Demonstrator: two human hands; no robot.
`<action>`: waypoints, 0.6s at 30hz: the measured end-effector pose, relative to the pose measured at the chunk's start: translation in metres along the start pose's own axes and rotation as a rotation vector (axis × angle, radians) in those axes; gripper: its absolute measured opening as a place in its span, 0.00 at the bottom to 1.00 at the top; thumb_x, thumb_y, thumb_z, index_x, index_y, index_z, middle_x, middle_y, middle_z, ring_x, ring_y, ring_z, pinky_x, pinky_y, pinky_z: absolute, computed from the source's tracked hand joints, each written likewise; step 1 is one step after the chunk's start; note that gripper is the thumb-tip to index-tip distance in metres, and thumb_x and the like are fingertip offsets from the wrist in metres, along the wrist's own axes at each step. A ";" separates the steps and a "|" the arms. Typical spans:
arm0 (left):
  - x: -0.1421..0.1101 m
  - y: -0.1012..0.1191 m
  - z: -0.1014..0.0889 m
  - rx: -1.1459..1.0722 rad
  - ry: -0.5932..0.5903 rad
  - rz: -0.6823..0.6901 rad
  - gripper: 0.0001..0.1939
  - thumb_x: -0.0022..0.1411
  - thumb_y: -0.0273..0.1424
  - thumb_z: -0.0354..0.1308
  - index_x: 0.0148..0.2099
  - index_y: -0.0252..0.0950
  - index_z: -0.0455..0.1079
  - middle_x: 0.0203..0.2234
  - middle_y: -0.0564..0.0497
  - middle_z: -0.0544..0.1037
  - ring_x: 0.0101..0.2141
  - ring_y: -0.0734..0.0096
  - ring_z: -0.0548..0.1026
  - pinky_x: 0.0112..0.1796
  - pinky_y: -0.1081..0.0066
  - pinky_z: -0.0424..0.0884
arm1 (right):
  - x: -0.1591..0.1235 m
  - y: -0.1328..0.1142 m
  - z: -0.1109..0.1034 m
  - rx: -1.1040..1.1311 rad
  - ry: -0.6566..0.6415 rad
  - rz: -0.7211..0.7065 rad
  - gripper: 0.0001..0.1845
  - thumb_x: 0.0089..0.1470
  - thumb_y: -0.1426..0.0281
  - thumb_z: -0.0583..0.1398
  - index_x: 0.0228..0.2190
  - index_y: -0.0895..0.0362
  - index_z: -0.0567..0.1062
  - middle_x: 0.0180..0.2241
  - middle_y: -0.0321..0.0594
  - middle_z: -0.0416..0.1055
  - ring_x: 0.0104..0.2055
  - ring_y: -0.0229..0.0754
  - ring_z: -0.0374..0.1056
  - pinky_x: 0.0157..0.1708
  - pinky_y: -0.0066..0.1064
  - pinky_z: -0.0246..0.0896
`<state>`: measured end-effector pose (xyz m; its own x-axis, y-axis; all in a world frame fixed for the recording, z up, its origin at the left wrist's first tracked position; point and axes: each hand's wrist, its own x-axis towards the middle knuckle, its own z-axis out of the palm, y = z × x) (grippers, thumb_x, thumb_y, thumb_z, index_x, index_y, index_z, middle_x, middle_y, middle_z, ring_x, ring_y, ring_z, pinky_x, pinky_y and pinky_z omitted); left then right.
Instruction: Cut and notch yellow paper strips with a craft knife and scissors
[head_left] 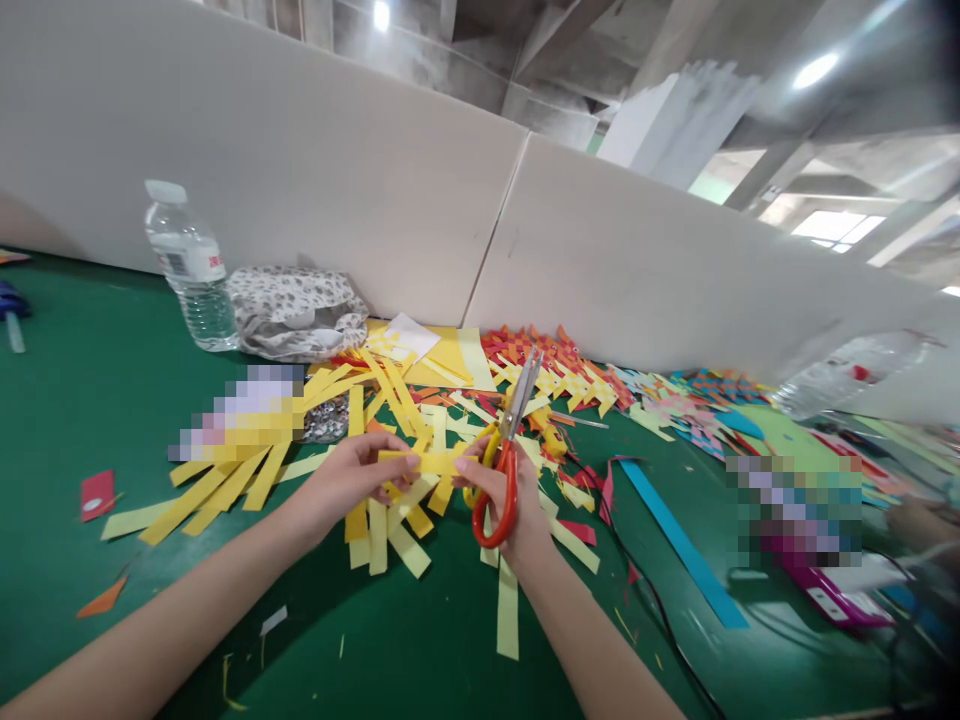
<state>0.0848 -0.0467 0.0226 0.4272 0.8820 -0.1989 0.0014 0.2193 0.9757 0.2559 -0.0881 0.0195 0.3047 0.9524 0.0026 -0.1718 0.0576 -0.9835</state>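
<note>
Between my two hands a short yellow paper strip [439, 464] is stretched out level. My left hand [364, 472] pinches its left end between thumb and fingers. The right end is in the fingertips of my right hand [519, 505], which also keeps hold of scissors [523, 395]. Their red and yellow handles rest in that hand, and the blades point up and away from me. Under and around both hands lie many loose yellow and pale yellow paper strips [409, 550] on the green table [420, 650].
At the back left stand a water bottle [193, 270] and a patterned cloth bag [300, 310] against the white partition [360, 170]. Red and yellow folded paper pieces [547, 365] lie behind the scissors. Rightward are a blue strip [679, 540], a black cable [652, 600] and another person's hand [919, 525].
</note>
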 end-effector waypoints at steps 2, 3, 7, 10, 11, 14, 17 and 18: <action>0.001 0.003 -0.003 -0.040 0.101 0.013 0.13 0.44 0.36 0.66 0.31 0.34 0.72 0.22 0.50 0.76 0.25 0.70 0.73 0.22 0.76 0.66 | -0.001 0.000 0.001 -0.007 -0.040 0.013 0.20 0.35 0.70 0.68 0.28 0.54 0.63 0.23 0.27 0.65 0.25 0.34 0.66 0.29 0.30 0.68; 0.002 0.003 -0.004 -0.061 0.145 0.019 0.13 0.43 0.36 0.67 0.31 0.34 0.72 0.22 0.50 0.75 0.25 0.70 0.73 0.22 0.76 0.65 | -0.001 0.000 0.002 -0.014 -0.057 0.015 0.20 0.34 0.70 0.68 0.28 0.54 0.63 0.23 0.27 0.66 0.25 0.34 0.66 0.29 0.31 0.68; 0.003 -0.001 -0.007 -0.155 0.185 0.040 0.12 0.43 0.34 0.67 0.29 0.33 0.72 0.22 0.51 0.74 0.27 0.70 0.73 0.24 0.76 0.67 | -0.004 0.002 0.005 -0.048 -0.107 0.026 0.23 0.32 0.69 0.69 0.28 0.54 0.61 0.22 0.27 0.67 0.23 0.35 0.66 0.28 0.32 0.68; 0.004 -0.005 -0.006 -0.233 0.141 0.030 0.10 0.44 0.33 0.67 0.29 0.35 0.71 0.24 0.51 0.74 0.31 0.70 0.75 0.30 0.74 0.71 | -0.004 0.005 0.006 -0.057 -0.088 0.011 0.23 0.33 0.68 0.69 0.28 0.54 0.62 0.23 0.28 0.67 0.23 0.36 0.67 0.27 0.33 0.68; 0.004 -0.006 -0.005 -0.244 0.125 0.016 0.10 0.44 0.33 0.67 0.29 0.35 0.71 0.25 0.51 0.75 0.32 0.69 0.75 0.31 0.73 0.72 | -0.004 0.006 0.006 -0.063 -0.080 -0.003 0.23 0.33 0.67 0.69 0.28 0.54 0.62 0.23 0.28 0.67 0.23 0.36 0.67 0.27 0.33 0.68; 0.003 -0.006 0.000 -0.236 0.086 -0.010 0.12 0.43 0.34 0.68 0.28 0.35 0.70 0.27 0.50 0.77 0.32 0.69 0.76 0.33 0.72 0.72 | -0.003 0.009 0.005 -0.086 -0.064 -0.049 0.22 0.35 0.67 0.68 0.28 0.53 0.62 0.23 0.28 0.67 0.23 0.36 0.67 0.29 0.35 0.68; 0.002 -0.005 0.003 -0.239 0.105 0.012 0.12 0.44 0.36 0.67 0.28 0.36 0.70 0.25 0.51 0.77 0.30 0.70 0.76 0.32 0.73 0.72 | -0.003 0.009 0.005 -0.108 -0.082 -0.052 0.23 0.34 0.66 0.68 0.28 0.53 0.61 0.22 0.27 0.67 0.23 0.37 0.67 0.29 0.35 0.68; 0.002 -0.005 0.004 -0.241 0.121 0.019 0.12 0.45 0.36 0.67 0.28 0.36 0.70 0.25 0.52 0.77 0.30 0.70 0.76 0.31 0.74 0.72 | -0.003 0.009 0.005 -0.124 -0.097 -0.045 0.23 0.34 0.65 0.68 0.28 0.53 0.60 0.22 0.27 0.66 0.23 0.37 0.67 0.27 0.34 0.67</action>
<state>0.0888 -0.0479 0.0175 0.3139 0.9273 -0.2040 -0.2269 0.2819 0.9322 0.2485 -0.0893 0.0118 0.2167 0.9745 0.0585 -0.0415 0.0691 -0.9967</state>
